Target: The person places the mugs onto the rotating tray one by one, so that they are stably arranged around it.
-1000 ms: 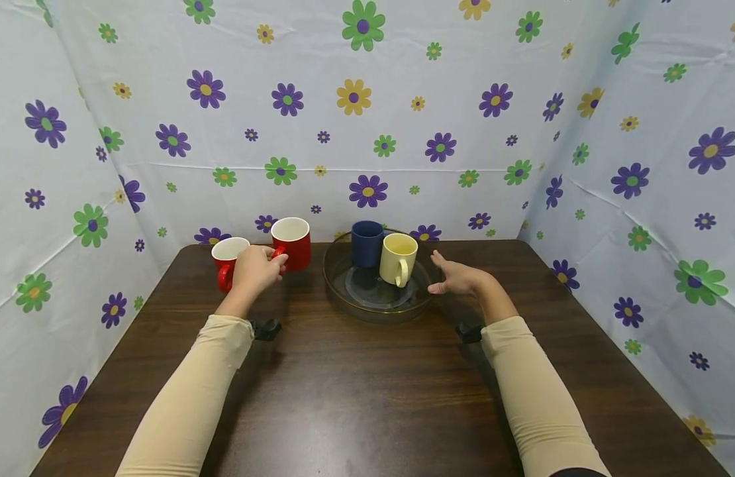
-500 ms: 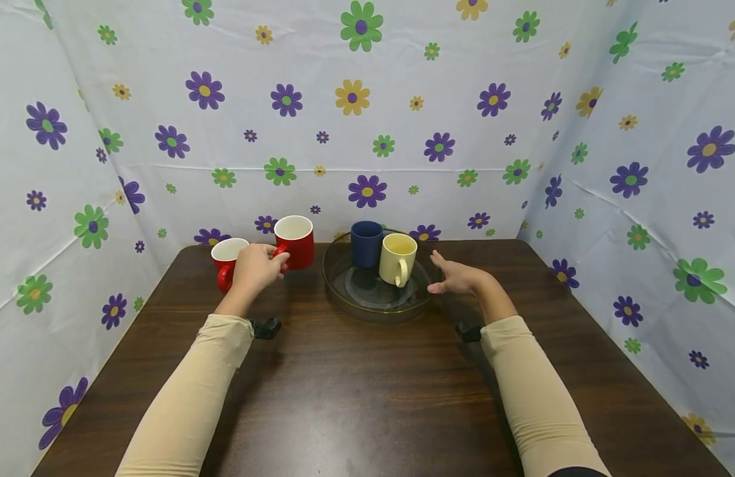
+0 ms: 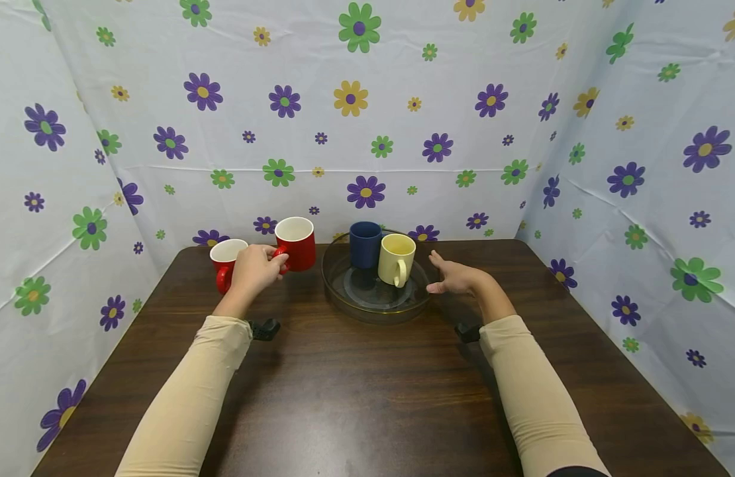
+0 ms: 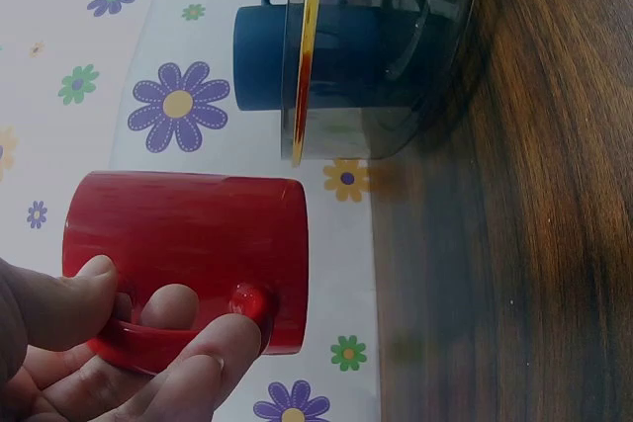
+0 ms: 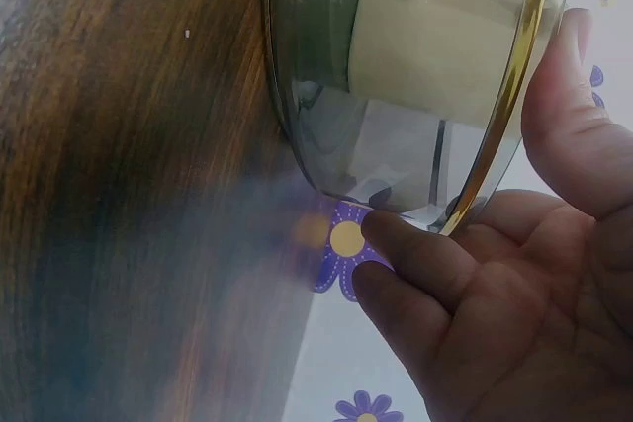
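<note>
My left hand (image 3: 257, 268) pinches the handle of a red mug with a white inside (image 3: 298, 245). In the left wrist view, that mug (image 4: 198, 244) is upright in the air, with the curtain showing between its base and the tabletop. A second red mug (image 3: 223, 255) stands just left of the same hand, partly hidden by it. Fingers spread, my right hand (image 3: 458, 277) is at the right side of a round clear glass dish with a gold rim (image 3: 376, 313). In the right wrist view, its fingertips overlap the dish's wall (image 5: 396, 155).
Inside the dish, a dark blue mug (image 3: 365, 245) stands behind a pale yellow mug (image 3: 396, 260), whose handle faces forward. All this is toward the back of a dark wooden table (image 3: 367, 384). A flower-print curtain (image 3: 320, 152) encloses the back and sides.
My left hand's red mug has shifted slightly right, closer to the dish. My right hand, the dish and the other mugs keep their places.
</note>
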A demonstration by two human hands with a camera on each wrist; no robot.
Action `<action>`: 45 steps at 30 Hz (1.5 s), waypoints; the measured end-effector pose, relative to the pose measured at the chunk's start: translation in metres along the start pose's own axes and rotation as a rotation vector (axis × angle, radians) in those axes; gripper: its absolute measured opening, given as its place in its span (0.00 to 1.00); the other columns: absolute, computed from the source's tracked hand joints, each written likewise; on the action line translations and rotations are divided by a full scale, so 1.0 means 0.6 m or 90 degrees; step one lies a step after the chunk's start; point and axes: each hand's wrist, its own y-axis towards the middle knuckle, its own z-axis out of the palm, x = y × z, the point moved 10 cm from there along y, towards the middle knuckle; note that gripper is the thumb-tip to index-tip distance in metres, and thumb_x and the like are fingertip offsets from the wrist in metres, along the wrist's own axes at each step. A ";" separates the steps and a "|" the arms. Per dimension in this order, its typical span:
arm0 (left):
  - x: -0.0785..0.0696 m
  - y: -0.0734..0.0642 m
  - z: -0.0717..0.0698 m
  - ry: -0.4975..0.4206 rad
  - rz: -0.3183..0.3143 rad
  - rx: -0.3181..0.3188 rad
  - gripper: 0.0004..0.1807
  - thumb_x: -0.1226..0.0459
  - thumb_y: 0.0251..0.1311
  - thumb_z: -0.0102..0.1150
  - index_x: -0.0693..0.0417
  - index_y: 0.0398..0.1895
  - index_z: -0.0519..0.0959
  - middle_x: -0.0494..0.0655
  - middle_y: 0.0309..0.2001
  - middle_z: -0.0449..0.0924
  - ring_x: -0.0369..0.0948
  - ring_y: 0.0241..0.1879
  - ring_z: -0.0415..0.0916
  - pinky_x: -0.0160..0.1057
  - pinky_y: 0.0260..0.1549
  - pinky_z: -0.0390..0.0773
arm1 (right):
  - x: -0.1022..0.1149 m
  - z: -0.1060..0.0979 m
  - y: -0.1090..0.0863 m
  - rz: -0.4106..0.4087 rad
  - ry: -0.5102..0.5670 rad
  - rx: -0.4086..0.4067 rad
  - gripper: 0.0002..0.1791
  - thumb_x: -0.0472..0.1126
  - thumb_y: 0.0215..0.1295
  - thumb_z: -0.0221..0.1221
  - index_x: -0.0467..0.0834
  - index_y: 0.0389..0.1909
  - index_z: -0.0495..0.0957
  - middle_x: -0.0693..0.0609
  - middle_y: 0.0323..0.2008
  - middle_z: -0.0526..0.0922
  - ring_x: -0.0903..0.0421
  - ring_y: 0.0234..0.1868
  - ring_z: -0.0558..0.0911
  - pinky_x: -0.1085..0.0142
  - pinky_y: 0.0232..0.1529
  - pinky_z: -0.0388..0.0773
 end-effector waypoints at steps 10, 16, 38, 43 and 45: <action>0.001 0.001 0.002 -0.005 -0.002 0.018 0.18 0.57 0.73 0.57 0.66 0.50 0.83 0.60 0.37 0.88 0.53 0.35 0.87 0.38 0.31 0.84 | 0.003 0.000 0.001 0.007 0.000 0.021 0.52 0.40 0.73 0.59 0.37 0.80 0.29 0.39 0.79 0.22 0.32 0.78 0.41 0.39 0.75 0.46; 0.003 -0.001 0.001 -0.014 -0.008 0.027 0.19 0.58 0.73 0.57 0.67 0.53 0.82 0.60 0.38 0.88 0.52 0.34 0.87 0.39 0.32 0.85 | 0.001 -0.003 0.005 0.011 -0.009 0.027 0.51 0.40 0.74 0.58 0.38 0.80 0.29 0.40 0.80 0.23 0.35 0.79 0.36 0.40 0.76 0.42; -0.008 0.001 0.000 -0.021 0.012 0.045 0.18 0.60 0.71 0.60 0.67 0.53 0.82 0.57 0.35 0.88 0.42 0.27 0.85 0.35 0.26 0.81 | -0.015 -0.021 0.033 -0.032 0.051 0.057 0.51 0.33 0.74 0.57 0.39 0.80 0.27 0.39 0.80 0.24 0.31 0.78 0.41 0.41 0.75 0.48; -0.007 -0.002 -0.002 -0.020 0.009 0.050 0.19 0.59 0.71 0.60 0.67 0.54 0.82 0.58 0.36 0.88 0.42 0.27 0.85 0.34 0.27 0.80 | -0.017 -0.026 0.036 -0.044 0.048 0.051 0.50 0.32 0.74 0.56 0.39 0.80 0.29 0.37 0.80 0.28 0.30 0.77 0.44 0.40 0.74 0.51; -0.007 -0.002 -0.002 -0.020 0.010 0.051 0.19 0.60 0.71 0.60 0.68 0.53 0.82 0.58 0.36 0.88 0.42 0.27 0.85 0.35 0.27 0.80 | -0.017 -0.029 0.038 -0.050 0.050 0.046 0.50 0.32 0.73 0.56 0.39 0.80 0.30 0.36 0.80 0.30 0.29 0.77 0.45 0.40 0.74 0.52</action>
